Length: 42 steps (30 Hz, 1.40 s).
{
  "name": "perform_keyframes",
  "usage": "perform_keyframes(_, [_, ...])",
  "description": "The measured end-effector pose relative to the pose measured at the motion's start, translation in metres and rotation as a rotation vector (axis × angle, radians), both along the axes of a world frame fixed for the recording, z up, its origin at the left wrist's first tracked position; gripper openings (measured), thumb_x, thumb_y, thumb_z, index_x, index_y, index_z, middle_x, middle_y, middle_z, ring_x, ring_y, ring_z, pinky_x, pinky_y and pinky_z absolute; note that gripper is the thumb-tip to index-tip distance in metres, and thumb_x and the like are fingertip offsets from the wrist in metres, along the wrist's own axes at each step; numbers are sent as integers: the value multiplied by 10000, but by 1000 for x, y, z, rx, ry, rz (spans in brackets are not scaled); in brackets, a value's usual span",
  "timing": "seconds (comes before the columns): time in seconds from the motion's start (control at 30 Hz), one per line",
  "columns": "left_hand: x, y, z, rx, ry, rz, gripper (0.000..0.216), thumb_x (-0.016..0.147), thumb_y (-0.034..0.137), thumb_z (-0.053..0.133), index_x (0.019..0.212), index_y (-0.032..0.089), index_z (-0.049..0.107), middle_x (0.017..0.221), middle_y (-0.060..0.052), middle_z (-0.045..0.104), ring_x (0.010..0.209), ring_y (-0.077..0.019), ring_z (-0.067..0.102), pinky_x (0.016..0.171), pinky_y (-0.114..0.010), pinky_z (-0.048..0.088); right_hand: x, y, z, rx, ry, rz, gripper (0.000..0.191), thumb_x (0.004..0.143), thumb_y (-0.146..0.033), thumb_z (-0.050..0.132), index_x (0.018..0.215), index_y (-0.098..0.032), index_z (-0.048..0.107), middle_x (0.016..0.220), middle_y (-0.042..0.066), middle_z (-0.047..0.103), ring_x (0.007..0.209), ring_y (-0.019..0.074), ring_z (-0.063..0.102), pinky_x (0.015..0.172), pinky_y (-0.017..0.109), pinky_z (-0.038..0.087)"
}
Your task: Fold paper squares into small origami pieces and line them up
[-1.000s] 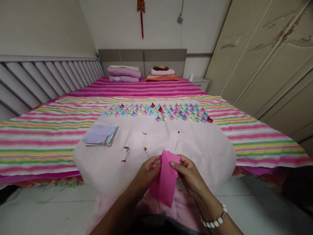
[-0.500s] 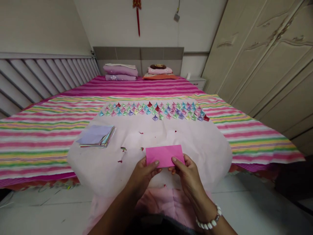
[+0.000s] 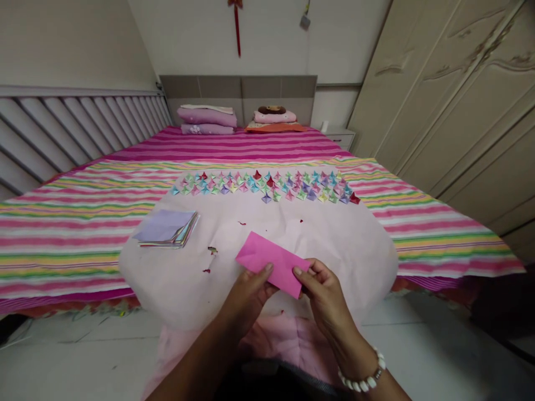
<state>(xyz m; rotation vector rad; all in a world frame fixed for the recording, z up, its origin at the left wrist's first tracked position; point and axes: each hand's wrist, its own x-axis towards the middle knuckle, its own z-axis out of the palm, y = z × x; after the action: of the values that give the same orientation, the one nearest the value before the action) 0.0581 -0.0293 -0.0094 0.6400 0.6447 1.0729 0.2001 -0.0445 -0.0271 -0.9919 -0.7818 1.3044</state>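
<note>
A folded pink paper is held just above the pale pink sheet spread on the bed. My left hand pinches its near edge with thumb on top. My right hand, with a white bead bracelet at the wrist, pinches the paper's right corner. The paper is a long rectangle, tilted with its left end farther from me. A stack of coloured paper squares lies to the left on the sheet. Several small folded paper pieces stand in rows at the sheet's far edge.
The bed has a striped cover and pillows at the headboard. Small paper scraps lie on the sheet. A slatted panel is at left, a wardrobe at right, pale floor near me.
The pink paper went from hanging upright, to lying level as a wide rectangle, to tilted with its left end pushed away. Both hands kept hold of it.
</note>
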Motion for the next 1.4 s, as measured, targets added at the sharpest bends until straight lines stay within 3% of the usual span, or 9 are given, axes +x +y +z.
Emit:
perform_keyframes(0.1, [0,0,6,-40,2,76,276,814,239,650,1054,107,611,976,-111,724,913,-227,684,859,-365,532,6,-5,-2,73,-124,-38,228,786,-357,683,950,-200,668,655,-9,621,532,123,525,533,262,442])
perform_keyframes(0.2, [-6,2,12,-85,8,91,291,824,198,633,1095,99,595,945,-111,730,886,-220,694,848,-367,547,16,-11,-3,240,-303,-101,338,842,-289,614,1180,-297,619,1087,52,654,808,178,605,743,342,489])
perform_keyframes(0.33, [-10,3,15,-67,-2,66,327,823,203,638,1132,108,590,986,-115,727,932,-234,689,870,-382,545,22,-15,0,511,-671,-42,371,810,-201,619,1150,-344,661,1421,40,423,1159,284,490,943,457,418])
perform_keyframes(0.47, [-10,-1,13,-16,7,-20,318,829,215,637,1124,100,614,1005,-131,728,975,-252,678,898,-396,530,21,-14,0,630,-836,21,386,804,-151,596,1112,-366,683,1499,-7,312,1224,307,439,974,485,389])
perform_keyframes(0.8, [-17,-5,10,-22,70,-30,278,772,214,702,1027,108,668,976,-127,741,919,-253,695,866,-380,530,16,-7,3,502,-632,135,237,779,-191,652,956,-314,751,1418,27,455,1229,296,459,1022,478,372])
perform_keyframes(1.0, [-15,-5,10,38,154,-136,299,752,302,711,983,113,703,1018,-131,729,962,-252,671,875,-365,510,10,-1,8,344,-459,117,57,772,-271,703,781,-240,749,1063,75,653,1029,252,585,932,392,438])
perform_keyframes(1.1, [-12,-7,11,84,219,-132,316,688,241,757,986,142,718,985,-97,739,972,-245,657,901,-358,486,6,0,9,335,-424,137,86,791,-279,689,740,-221,727,967,64,663,945,231,602,880,369,454])
perform_keyframes(1.23, [-10,-6,6,24,256,-37,212,742,296,718,886,141,735,853,-73,747,862,-203,669,822,-322,507,0,0,8,250,-347,120,100,763,-302,717,777,-208,688,883,52,668,864,217,613,800,346,485])
perform_keyframes(1.4, [-9,-4,-1,-5,303,-17,225,747,328,709,861,135,728,811,-72,735,802,-172,649,745,-269,491,-5,0,4,100,-191,9,410,640,-327,811,998,-222,644,869,26,664,748,182,614,676,299,510])
